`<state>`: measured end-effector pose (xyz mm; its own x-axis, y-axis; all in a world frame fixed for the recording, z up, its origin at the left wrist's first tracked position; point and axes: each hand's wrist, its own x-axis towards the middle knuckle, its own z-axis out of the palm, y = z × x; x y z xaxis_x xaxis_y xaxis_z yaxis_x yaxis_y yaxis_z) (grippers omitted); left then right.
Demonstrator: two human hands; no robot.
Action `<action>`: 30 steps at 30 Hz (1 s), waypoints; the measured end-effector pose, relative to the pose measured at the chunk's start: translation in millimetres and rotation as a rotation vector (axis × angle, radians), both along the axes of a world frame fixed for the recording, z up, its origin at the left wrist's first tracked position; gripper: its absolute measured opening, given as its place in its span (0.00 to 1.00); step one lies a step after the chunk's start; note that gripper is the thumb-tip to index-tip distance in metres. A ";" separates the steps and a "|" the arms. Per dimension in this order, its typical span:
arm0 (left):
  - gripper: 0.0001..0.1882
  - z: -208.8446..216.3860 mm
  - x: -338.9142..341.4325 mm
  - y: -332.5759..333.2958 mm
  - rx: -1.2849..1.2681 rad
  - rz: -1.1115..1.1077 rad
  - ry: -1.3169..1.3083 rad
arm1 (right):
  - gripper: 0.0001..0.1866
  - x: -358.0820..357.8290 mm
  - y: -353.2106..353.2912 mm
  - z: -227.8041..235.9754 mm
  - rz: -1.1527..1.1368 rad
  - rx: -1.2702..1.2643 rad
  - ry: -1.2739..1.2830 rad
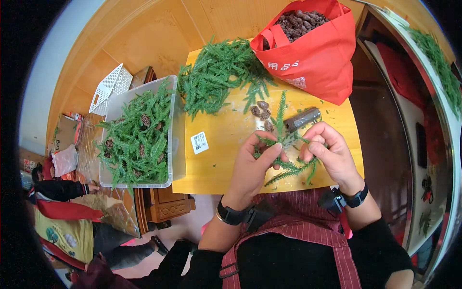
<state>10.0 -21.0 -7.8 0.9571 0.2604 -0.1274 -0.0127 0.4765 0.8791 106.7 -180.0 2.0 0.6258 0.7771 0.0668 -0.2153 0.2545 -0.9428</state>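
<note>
Above the near part of the yellow tabletop [216, 168], my left hand [262, 156] pinches a green artificial pine sprig [281, 115] between thumb and fingers. My right hand [331, 151] has its thumb and forefinger closed on a side twig of the same sprig. Some of its needled twigs point up, others hang below my fingers. Just beyond my hands lie a few small brown pine cones [264, 114] and a dark, shiny cylinder [302, 119]. My fingertips partly hide the middle of the sprig.
A clear plastic bin [178, 144] of pine sprigs with cones stands left. Loose green sprigs [211, 77] are heaped at the back, beside a red bag [322, 58] full of pine cones. A white label [199, 142] lies on the table. Another person [72, 226] is at far left.
</note>
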 end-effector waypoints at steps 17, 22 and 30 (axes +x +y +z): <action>0.10 6.1 2.1 1.0 -0.007 0.011 -0.040 | 0.13 3.9 -8.8 7.6 0.007 -0.040 -0.101; 0.09 13.7 1.3 0.3 0.127 -0.031 -0.029 | 0.10 0.5 1.8 9.7 0.037 -0.012 0.046; 0.18 7.7 3.0 0.8 0.028 -0.154 0.014 | 0.14 4.8 -1.6 -10.0 0.070 -0.003 0.184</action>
<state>13.0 -20.2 -0.1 0.9841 0.1142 -0.1358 0.0711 0.4475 0.8915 111.6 -181.5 -8.0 0.5720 0.8190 -0.0459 -0.4007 0.2302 -0.8868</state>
